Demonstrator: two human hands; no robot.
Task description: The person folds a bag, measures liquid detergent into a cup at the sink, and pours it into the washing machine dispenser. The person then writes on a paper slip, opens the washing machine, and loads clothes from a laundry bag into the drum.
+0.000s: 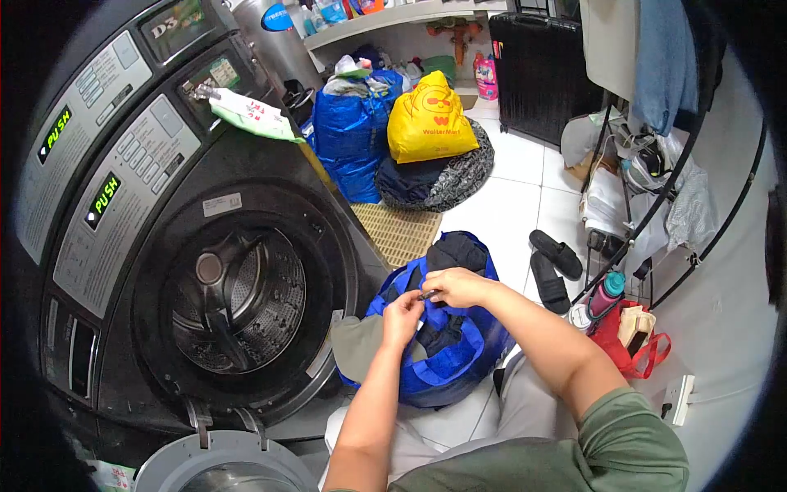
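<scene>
Left hand (402, 318): just left of the bag's middle, its thumb and fingertips pinched together on a small dark piece (427, 295); the fingers curl loosely behind.
Right hand (457, 287): at 1 o'clock from the left hand, thumb and forefinger closed on the same piece.
Small dark piece: between both sets of fingertips, above the bag's mouth; too small to identify. It looks light, perhaps pliable; a fingertip pinch at each end suits it.
Blue bag (447, 373): under the hands; later clock directions run from its middle, 12 pointing away from the person. Soft-walled, likely slick and heavy when full; best lifted by its straps.
Olive-grey cloth (357, 348): at 8 o'clock, draped over the rim; probably soft and limp, easy to gather by a fold.
Black clothing (456, 252): at 1 o'clock, heaped in the bag; likely floppy, better taken by the handful.
Washer drum (239, 299): at 9 o'clock, open-mouthed, rigid metal.
Black slippers (548, 283): at 2 o'clock, on the floor.
Yellow bag (433, 123): at 12 o'clock, farthest, bulging; probably thin and slippery.
</scene>
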